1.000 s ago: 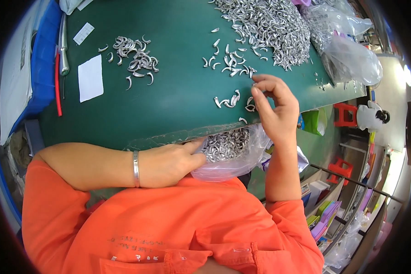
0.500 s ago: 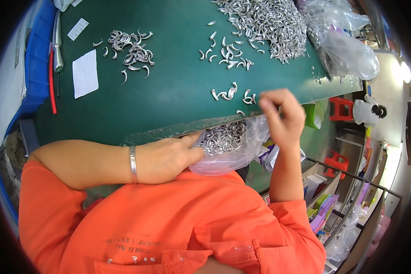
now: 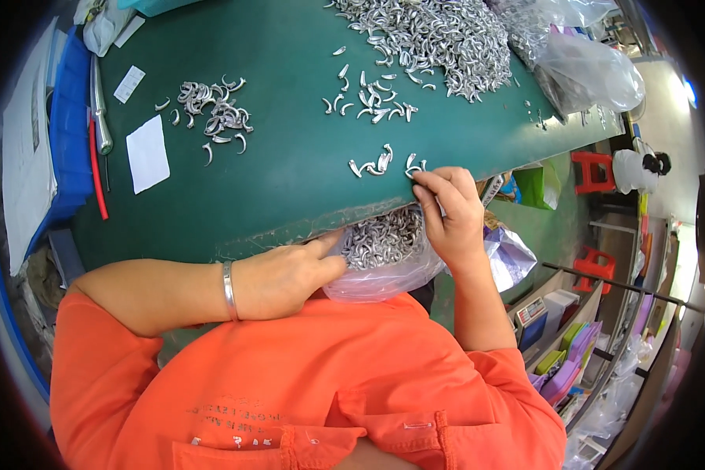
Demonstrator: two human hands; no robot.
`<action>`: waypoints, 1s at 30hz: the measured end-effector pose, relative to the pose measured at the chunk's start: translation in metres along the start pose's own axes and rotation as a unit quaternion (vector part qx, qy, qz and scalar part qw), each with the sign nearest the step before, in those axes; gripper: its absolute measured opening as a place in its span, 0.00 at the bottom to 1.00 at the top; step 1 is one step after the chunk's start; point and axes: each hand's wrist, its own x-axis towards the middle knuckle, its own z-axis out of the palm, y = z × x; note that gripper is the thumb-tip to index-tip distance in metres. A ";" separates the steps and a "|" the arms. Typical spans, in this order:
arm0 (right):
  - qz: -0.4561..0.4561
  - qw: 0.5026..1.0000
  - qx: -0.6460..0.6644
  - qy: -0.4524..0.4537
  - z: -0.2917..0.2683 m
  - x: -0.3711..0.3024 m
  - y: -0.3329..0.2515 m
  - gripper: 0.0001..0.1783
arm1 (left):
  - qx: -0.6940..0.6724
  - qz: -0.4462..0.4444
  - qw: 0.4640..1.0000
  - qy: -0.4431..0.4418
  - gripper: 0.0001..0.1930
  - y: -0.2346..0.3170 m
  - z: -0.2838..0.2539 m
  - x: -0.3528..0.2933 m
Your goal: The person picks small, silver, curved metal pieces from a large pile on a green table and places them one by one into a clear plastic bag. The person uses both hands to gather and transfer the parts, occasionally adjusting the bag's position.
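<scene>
My left hand (image 3: 286,274), with a silver bangle at its wrist, grips the rim of a clear plastic bag (image 3: 384,286) below the table edge. Inside the bag lie many small curved silver metal pieces (image 3: 380,239), like little claws. My right hand (image 3: 452,211) is above the table's near edge, thumb and forefinger pinched at a curved metal piece (image 3: 412,170). Just left of it a few similar pieces (image 3: 380,162) lie on the green table. Part of the bag's right side is hidden behind my right hand.
A big heap of metal pieces (image 3: 446,47) covers the table's far right, beside a clear plastic bag (image 3: 591,74). Further left are a smaller pile (image 3: 215,110), white paper (image 3: 147,154), a red rod (image 3: 99,176) and a blue bin (image 3: 72,133). Red stools (image 3: 594,172) stand beyond.
My right hand has come down and left to the pieces near the table edge, its fingers closing there. The single piece nearest the edge no longer shows. My left hand stays on the bag.
</scene>
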 end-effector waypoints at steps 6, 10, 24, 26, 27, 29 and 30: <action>0.004 0.992 0.093 -0.084 -0.016 -0.003 -0.001 0.09 | 0.000 0.002 1.000 0.002 0.11 -0.002 0.001 0.000; 0.018 0.997 0.059 -0.056 -0.007 0.005 0.004 0.08 | -0.002 -0.003 1.000 -0.003 0.11 -0.002 0.002 -0.001; -0.054 0.972 0.181 -0.138 -0.004 0.025 -0.004 0.08 | -0.005 -0.015 1.000 -0.007 0.11 -0.002 0.003 -0.002; -0.057 0.991 0.094 -0.073 0.009 0.036 -0.005 0.08 | -0.002 -0.008 1.000 -0.010 0.11 -0.002 0.003 0.000; -0.057 0.996 0.050 -0.040 0.012 0.039 -0.004 0.08 | 0.001 0.001 1.000 -0.009 0.11 -0.003 0.003 0.000; -0.011 0.992 0.088 -0.089 0.010 0.034 -0.001 0.07 | 0.000 0.003 1.000 -0.008 0.10 -0.003 0.001 -0.001; 0.013 0.988 0.107 -0.114 0.007 0.031 0.001 0.07 | -0.004 -0.002 1.000 -0.011 0.10 -0.003 0.001 -0.002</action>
